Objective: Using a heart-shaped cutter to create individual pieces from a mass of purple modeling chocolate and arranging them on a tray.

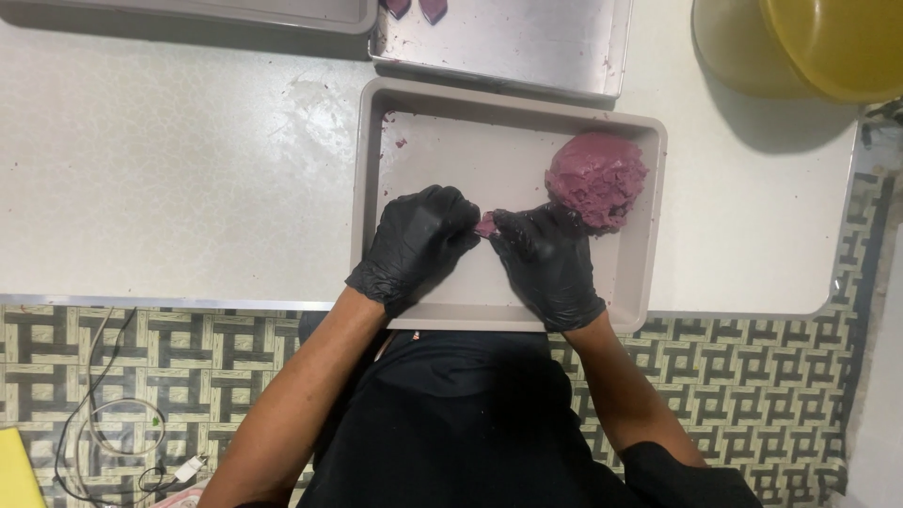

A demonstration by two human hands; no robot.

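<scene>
Both my hands are in black gloves over the near half of a beige rectangular tray (pixel 649 235) that sits on the pale surface (pixel 169 188). Between them I hold a small piece of purple dough (pixel 485 226): the fingers of my left hand (pixel 419 240) curl closed against it from the left, and the fingers of my right hand (pixel 546 259) pinch it from the right, so the piece sits right at the meeting point of the two sets of fingertips, just above the tray floor. It is too small and too covered to tell which way its long axis runs.

The large purple dough mound (pixel 597 179) rests in the far right corner of the tray, touching or just beside my right hand's knuckles, so my right hand is clearly the nearer one to it; my left is well apart from it.

Farther off lie a metal sheet pan (pixel 508 42) and, at far right, a yellow bowl (pixel 828 42).
</scene>
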